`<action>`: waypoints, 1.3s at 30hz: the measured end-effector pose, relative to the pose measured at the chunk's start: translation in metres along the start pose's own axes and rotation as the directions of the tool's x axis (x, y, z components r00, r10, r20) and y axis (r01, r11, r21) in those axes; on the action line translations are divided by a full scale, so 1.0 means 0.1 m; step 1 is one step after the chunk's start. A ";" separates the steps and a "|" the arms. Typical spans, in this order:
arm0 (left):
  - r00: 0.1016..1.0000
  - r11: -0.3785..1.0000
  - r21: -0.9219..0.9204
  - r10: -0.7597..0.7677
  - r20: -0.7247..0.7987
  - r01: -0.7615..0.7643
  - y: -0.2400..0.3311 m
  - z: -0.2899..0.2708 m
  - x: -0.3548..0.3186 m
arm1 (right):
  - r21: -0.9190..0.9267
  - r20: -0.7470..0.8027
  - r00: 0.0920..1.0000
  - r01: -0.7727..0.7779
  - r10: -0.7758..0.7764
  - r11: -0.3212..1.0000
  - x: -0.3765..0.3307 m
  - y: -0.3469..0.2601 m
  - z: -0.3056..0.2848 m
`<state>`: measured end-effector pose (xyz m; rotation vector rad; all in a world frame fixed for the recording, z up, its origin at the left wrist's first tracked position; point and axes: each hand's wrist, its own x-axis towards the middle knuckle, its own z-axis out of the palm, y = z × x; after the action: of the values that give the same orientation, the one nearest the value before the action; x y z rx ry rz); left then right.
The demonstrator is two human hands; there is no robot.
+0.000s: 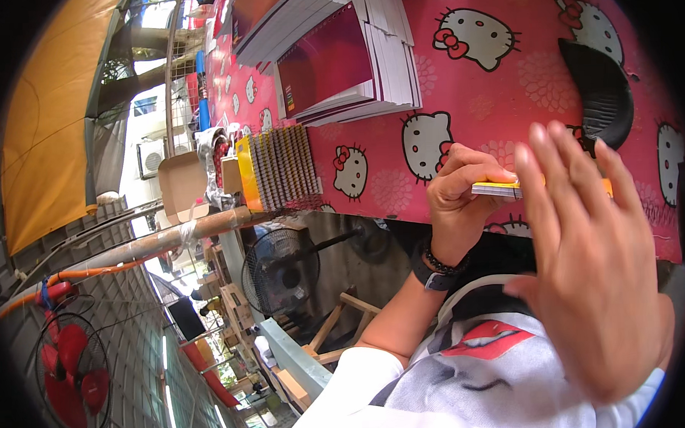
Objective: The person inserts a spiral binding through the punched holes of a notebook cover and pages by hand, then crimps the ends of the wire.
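Note:
My left hand [462,191] grips a small pad with a yellow cover [496,188] and white page edges, its fingers bent around the near left end. A dark watch band and a beaded bracelet circle that wrist. In front of the pad, my right hand [593,273] is raised with its fingers stretched out, slightly blurred. It hides most of the pad, though a bit of yellow shows between and beside the fingers. Whether the right hand touches the pad I cannot tell.
On the pink cat-patterned table [390,171] stands a row of yellow spiral-bound notebooks [280,167]. Behind it are stacks of purple-covered books [326,60]. A black ridged curved object [602,92] lies far right. Left are an open cardboard box [183,185] and a fan [280,269].

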<state>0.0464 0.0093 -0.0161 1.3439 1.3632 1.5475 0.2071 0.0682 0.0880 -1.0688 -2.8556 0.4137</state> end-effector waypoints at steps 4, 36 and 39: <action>0.997 0.996 -0.068 -0.055 -0.051 0.052 -0.01 -0.07 -0.05 | -0.145 0.040 0.999 0.020 -0.015 0.989 0.30 -0.01 0.26; 0.998 0.978 -0.200 0.055 -0.030 -0.060 0.45 -0.25 -0.13 | 0.394 -0.443 0.878 0.370 -0.179 0.841 -0.02 -0.05 0.08; 0.999 0.978 -0.202 0.047 -0.018 -0.050 0.52 -0.31 -0.17 | 0.419 -0.434 0.884 0.369 -0.174 0.830 -0.08 -0.12 0.11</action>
<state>0.0284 -0.0274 0.0319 1.2514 1.1531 1.6812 0.2040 0.0514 0.0810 -0.5489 -2.3151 0.7619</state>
